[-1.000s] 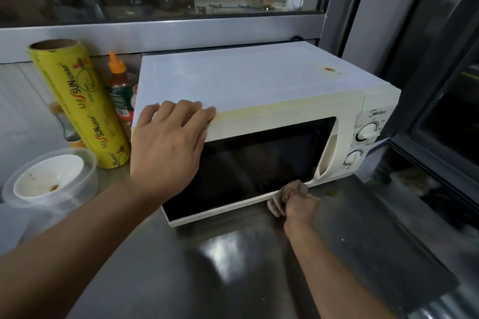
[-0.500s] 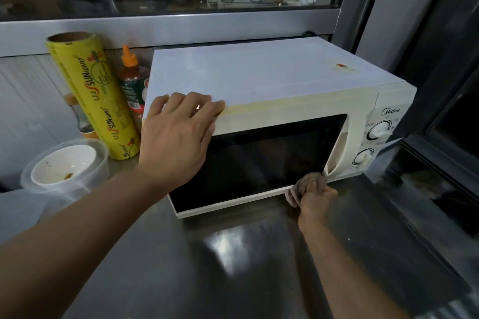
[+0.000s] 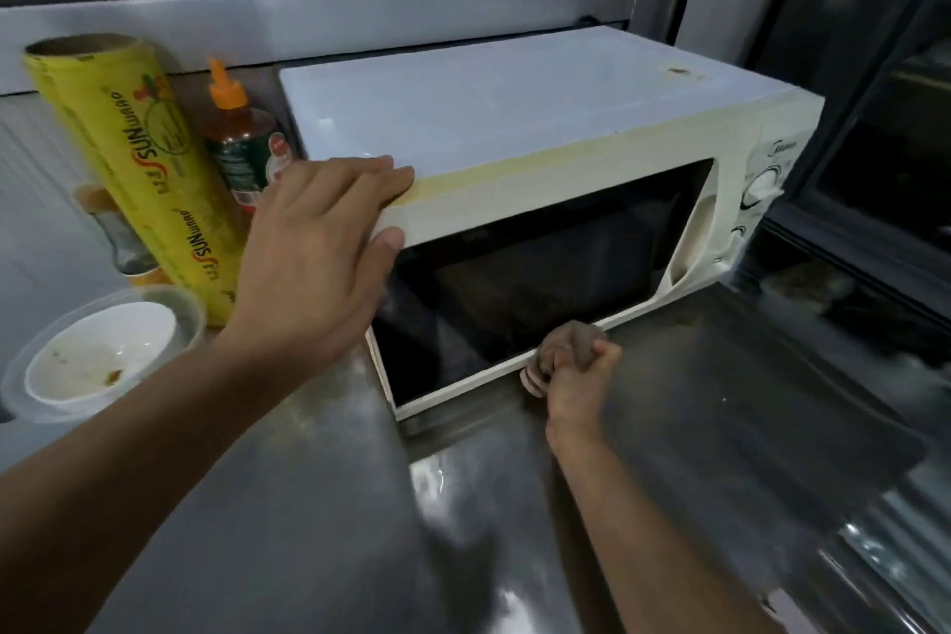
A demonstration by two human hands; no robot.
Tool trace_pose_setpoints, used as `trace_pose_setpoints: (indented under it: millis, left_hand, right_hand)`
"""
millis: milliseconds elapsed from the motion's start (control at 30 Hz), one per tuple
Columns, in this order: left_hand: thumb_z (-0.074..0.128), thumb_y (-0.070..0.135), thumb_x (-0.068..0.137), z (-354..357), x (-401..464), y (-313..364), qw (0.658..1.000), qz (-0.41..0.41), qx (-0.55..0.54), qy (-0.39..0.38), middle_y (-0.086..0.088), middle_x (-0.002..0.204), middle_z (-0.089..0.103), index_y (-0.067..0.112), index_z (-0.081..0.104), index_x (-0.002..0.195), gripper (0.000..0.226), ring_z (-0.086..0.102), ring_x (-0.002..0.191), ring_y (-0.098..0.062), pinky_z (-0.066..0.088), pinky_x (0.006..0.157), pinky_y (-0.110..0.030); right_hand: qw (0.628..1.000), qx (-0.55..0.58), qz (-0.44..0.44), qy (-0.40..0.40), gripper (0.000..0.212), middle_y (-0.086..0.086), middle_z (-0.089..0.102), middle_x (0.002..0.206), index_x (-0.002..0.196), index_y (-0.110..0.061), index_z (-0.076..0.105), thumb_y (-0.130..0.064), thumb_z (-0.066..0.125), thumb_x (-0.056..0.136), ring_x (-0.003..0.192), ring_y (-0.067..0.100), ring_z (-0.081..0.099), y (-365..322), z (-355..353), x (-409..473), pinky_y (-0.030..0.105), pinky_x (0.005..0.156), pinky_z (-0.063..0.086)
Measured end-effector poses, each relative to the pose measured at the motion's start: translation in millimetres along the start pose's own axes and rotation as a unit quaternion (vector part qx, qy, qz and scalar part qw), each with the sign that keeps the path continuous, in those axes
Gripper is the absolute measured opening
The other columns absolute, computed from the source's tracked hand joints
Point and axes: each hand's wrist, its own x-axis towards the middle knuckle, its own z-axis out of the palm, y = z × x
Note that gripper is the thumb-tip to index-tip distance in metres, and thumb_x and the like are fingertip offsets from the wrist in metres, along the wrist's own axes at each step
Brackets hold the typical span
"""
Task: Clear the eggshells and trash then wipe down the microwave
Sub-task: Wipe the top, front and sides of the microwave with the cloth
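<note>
Wiping is the step in hand, I judge: my right hand (image 3: 576, 378) has its fingers curled tight around a bunched brownish cloth (image 3: 568, 342) and presses it against the bottom front edge of the microwave (image 3: 514, 129), low on the door frame where it meets the steel counter (image 3: 309, 505). My left hand (image 3: 314, 257) lies flat and open on the top front corner, fingers straight across the top and thumb down the front face, gripping nothing, only bracing the box. To do this well I would keep that brace firm so the oven does not slide back under the push, and run the cloth along the lower rim in one line rather than dabbing. The yellowish staining along the top front strip, just right of my left fingertips, looks as if it needs a harder rub. There is also a small brown spot far back on the top, well beyond either hand.

The microwave sits directly ahead, between my two hands, door closed, with a dark window and cream casing; its dials are off to the right of my right hand. Left of my left hand stand a yellow cling wrap roll (image 3: 134, 170) and an orange-capped sauce bottle (image 3: 242, 139), with a soiled bowl (image 3: 98, 360) nearer me.
</note>
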Motion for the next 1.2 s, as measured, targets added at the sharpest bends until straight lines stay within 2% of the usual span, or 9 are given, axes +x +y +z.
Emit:
trace_pose_setpoints:
  millis: [133, 200, 267, 367, 633, 800, 867, 1000, 1200]
  left_hand:
    - [0.043, 0.025, 0.091, 6.6, -1.1, -5.3, 0.999, 0.012, -0.019, 0.026, -0.010, 0.127, 0.056, 0.011, 0.053, 0.129, 0.041, 0.046, 0.110, -0.030, 0.034, 0.094, -0.041]
    - [0.044, 0.024, 0.091, 9.7, -1.2, -6.7, 0.998, 0.010, -0.040, 0.040, -0.010, 0.126, 0.056, 0.010, 0.054, 0.128, 0.040, 0.044, 0.111, -0.029, 0.033, 0.094, -0.039]
    - [0.045, 0.024, 0.091, 12.0, -1.0, -7.6, 0.997, 0.012, -0.054, 0.049, -0.010, 0.126, 0.056, 0.010, 0.055, 0.127, 0.040, 0.045, 0.110, -0.029, 0.033, 0.094, -0.038]
    - [0.044, 0.026, 0.091, 15.1, -1.7, -8.9, 0.997, 0.016, -0.050, 0.051, -0.009, 0.126, 0.056, 0.011, 0.054, 0.127, 0.040, 0.046, 0.111, -0.030, 0.032, 0.093, -0.039]
    - [0.040, 0.031, 0.092, 8.4, -1.7, -9.9, 0.999, 0.012, -0.041, 0.032, 0.000, 0.131, 0.054, 0.019, 0.051, 0.130, 0.042, 0.043, 0.115, -0.026, 0.027, 0.095, -0.039]
    - [0.036, 0.034, 0.092, -5.8, -2.8, -25.6, 0.996, 0.046, -0.076, -0.029, 0.002, 0.136, 0.050, 0.020, 0.043, 0.139, 0.049, 0.039, 0.126, -0.022, 0.025, 0.101, -0.040]
    - [0.036, 0.033, 0.093, -13.0, -4.1, -36.6, 0.993, 0.060, -0.096, -0.038, 0.001, 0.136, 0.050, 0.018, 0.043, 0.139, 0.049, 0.034, 0.132, -0.020, 0.023, 0.105, -0.042]
    - [0.039, 0.029, 0.091, -20.5, -9.8, -52.2, 0.989, 0.107, -0.078, -0.070, 0.005, 0.145, 0.042, 0.019, 0.041, 0.140, 0.049, 0.030, 0.138, -0.020, 0.023, 0.110, -0.048]
    - [0.040, 0.009, 0.074, -32.7, -3.3, -56.7, 0.977, 0.108, -0.122, -0.134, 0.003, 0.148, 0.038, 0.018, 0.038, 0.142, 0.068, 0.032, 0.138, -0.017, 0.028, 0.110, -0.049]
  right_hand:
    - [0.999, 0.032, -0.011, -0.015, 0.037, 0.006, 0.050, 0.074, 0.084, -0.028, 0.034, 0.007, 0.045, 0.090, 0.058, 0.006, 0.055, 10.0, 15.0, -29.4, 0.020, 0.056, 0.048]
    - [1.000, 0.017, -0.001, -0.002, 0.028, 0.009, 0.050, 0.078, 0.089, -0.020, 0.036, 0.007, 0.044, 0.089, 0.059, 0.008, 0.057, 7.3, 13.1, -21.4, 0.022, 0.058, 0.049]
    - [0.999, 0.042, 0.022, 0.015, 0.017, 0.008, 0.045, 0.072, 0.096, -0.011, 0.036, 0.004, 0.041, 0.091, 0.052, 0.015, 0.054, -1.0, 5.5, 1.4, 0.023, 0.044, 0.044]
    - [0.998, 0.038, 0.036, 0.038, 0.007, 0.010, 0.041, 0.069, 0.095, -0.010, 0.041, -0.003, 0.042, 0.093, 0.059, 0.019, 0.042, -14.4, -4.2, 35.6, 0.027, 0.051, 0.037]
    - [0.989, 0.140, 0.043, -0.022, 0.036, 0.009, 0.033, 0.052, 0.083, -0.017, 0.030, 0.019, 0.025, 0.082, 0.034, 0.011, 0.028, 2.3, 35.8, -52.4, 0.018, 0.041, 0.031]
    - [0.994, 0.076, 0.073, -0.008, 0.026, 0.010, 0.046, 0.076, 0.088, -0.013, 0.034, 0.012, 0.039, 0.088, 0.067, 0.021, 0.048, 12.8, 54.0, -107.7, 0.037, 0.068, 0.040]
    - [0.995, 0.070, 0.066, -0.028, 0.025, 0.006, 0.046, 0.075, 0.093, -0.010, 0.035, 0.013, 0.040, 0.087, 0.064, 0.013, 0.050, 16.8, 60.4, -125.3, 0.034, 0.066, 0.044]
    - [0.993, 0.083, 0.072, -0.041, 0.023, 0.005, 0.049, 0.077, 0.090, -0.012, 0.035, 0.011, 0.040, 0.089, 0.053, -0.001, 0.054, 23.7, 75.1, -149.3, 0.011, 0.048, 0.045]
    - [0.994, -0.035, 0.071, -0.079, 0.013, 0.003, 0.056, 0.091, 0.100, -0.013, 0.038, -0.006, 0.047, 0.094, 0.078, 0.008, 0.057, 27.5, 69.7, -163.4, 0.013, 0.061, 0.044]
